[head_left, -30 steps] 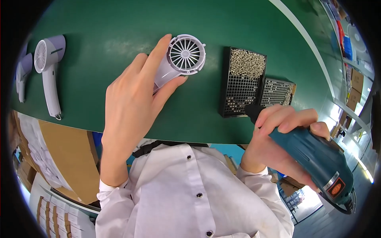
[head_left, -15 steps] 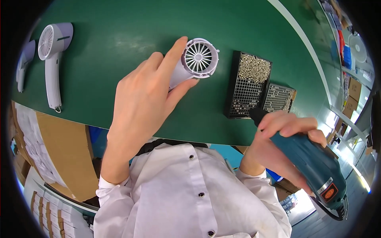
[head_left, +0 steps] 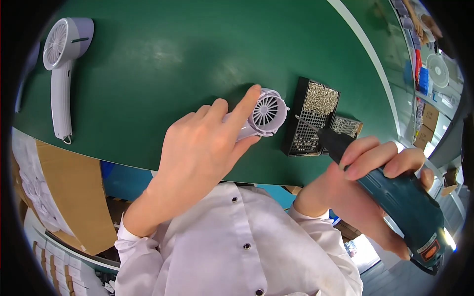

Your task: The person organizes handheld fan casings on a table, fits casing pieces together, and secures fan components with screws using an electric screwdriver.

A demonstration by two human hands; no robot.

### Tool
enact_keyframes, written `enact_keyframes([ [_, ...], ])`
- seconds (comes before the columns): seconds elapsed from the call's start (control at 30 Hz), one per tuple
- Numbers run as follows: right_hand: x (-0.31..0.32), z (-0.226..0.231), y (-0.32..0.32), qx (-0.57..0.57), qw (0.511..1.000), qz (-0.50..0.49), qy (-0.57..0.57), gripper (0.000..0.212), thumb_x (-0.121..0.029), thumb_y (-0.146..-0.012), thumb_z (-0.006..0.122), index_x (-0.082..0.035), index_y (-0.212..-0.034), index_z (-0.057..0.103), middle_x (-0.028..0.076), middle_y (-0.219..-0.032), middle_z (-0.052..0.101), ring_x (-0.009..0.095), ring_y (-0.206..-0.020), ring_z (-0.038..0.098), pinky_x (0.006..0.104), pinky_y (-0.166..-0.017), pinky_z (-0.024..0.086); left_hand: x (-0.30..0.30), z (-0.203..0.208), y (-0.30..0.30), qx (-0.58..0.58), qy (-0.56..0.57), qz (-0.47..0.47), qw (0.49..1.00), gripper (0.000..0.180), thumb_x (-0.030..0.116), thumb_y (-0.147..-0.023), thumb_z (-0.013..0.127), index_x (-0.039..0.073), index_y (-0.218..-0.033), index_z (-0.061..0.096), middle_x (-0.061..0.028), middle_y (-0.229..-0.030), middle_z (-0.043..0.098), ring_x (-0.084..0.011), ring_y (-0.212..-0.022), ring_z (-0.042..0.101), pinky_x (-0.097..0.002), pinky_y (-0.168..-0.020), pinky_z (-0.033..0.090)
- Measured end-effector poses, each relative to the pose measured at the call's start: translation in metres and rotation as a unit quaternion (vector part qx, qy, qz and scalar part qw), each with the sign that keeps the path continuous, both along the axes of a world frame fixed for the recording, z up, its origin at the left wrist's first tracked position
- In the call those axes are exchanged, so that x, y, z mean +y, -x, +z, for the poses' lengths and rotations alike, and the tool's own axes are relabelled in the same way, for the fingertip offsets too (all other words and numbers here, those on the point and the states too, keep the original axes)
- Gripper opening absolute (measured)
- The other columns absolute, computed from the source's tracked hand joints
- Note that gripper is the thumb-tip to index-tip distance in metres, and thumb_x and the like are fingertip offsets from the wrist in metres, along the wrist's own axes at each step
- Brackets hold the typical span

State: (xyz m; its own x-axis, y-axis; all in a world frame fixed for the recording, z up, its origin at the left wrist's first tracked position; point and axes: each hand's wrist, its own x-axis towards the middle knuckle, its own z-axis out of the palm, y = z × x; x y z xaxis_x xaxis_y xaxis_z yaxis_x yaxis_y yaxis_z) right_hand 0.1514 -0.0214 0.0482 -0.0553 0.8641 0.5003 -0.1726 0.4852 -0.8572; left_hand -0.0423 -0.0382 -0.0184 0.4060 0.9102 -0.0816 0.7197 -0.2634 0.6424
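Note:
My left hand (head_left: 200,135) is closed round a white handheld fan (head_left: 265,109), its round grille facing up and its ring-shaped rim bare. The thumb and forefinger press on either side of the fan's head, while the palm hides most of its handle. In my right hand (head_left: 380,167) is a dark teal electric screwdriver (head_left: 402,202) with a black nose. Its thin bit points to the upper left, with a small screw seemingly at the tip, over the left edge of a black screw tray (head_left: 295,116). The tip is a short way from the fan's rim.
A smaller screw tray (head_left: 348,124) stands right of the first; both hold many small silver screws. Another handheld fan (head_left: 61,93) lies at the left on the green table (head_left: 163,59), a further one partly showing beyond it. A cardboard box (head_left: 74,197) is below the table's left edge.
My left hand and the fan have moved right and nearer to me, closer to the trays. The screwdriver's bit has come up from the tray's lower part and now points toward the fan.

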Motion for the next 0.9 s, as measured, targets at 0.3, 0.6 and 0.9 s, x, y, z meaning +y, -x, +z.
enact_keyframes([
  [0.3, 0.0053, -0.0063, 0.0047, -0.022, 1.0, -0.017, 0.004, 0.094, -0.082, -0.068, 0.052, -0.003, -0.118, 0.051, 0.01, -0.09, 0.045, 0.02, -0.047, 0.046, 0.0342, -0.043, 0.034, 0.0008, -0.0012, -0.0008, -0.022, -0.003, 0.006, 1.0, 0.064, 0.021, -0.072, 0.076, 0.009, -0.129, 0.05, -0.0041, -0.072, 0.05, -0.0169, -0.061, 0.055, -0.0294, -0.052, 0.044],
  [0.6, 0.0079, -0.0106, 0.0043, -0.024, 1.0, -0.002, -0.001, 0.095, -0.083, -0.069, 0.051, -0.002, -0.119, 0.05, 0.011, -0.091, 0.046, 0.02, -0.047, 0.046, 0.0342, -0.043, 0.034, -0.0007, -0.0034, -0.0008, -0.048, 0.009, 0.029, 0.998, 0.068, 0.021, -0.071, 0.076, 0.012, -0.134, 0.05, -0.0048, -0.069, 0.044, -0.0197, -0.057, 0.048, -0.0324, -0.051, 0.042],
  [0.9, 0.0065, -0.0099, 0.0047, -0.024, 1.0, 0.008, 0.0, 0.095, -0.083, -0.069, 0.051, -0.002, -0.119, 0.049, 0.012, -0.091, 0.046, 0.021, -0.048, 0.047, 0.0343, -0.042, 0.035, -0.0011, -0.0048, -0.001, -0.049, 0.002, 0.026, 0.998, 0.067, 0.022, -0.072, 0.075, 0.013, -0.133, 0.05, -0.0039, -0.069, 0.044, -0.0183, -0.056, 0.047, -0.0316, -0.051, 0.042],
])
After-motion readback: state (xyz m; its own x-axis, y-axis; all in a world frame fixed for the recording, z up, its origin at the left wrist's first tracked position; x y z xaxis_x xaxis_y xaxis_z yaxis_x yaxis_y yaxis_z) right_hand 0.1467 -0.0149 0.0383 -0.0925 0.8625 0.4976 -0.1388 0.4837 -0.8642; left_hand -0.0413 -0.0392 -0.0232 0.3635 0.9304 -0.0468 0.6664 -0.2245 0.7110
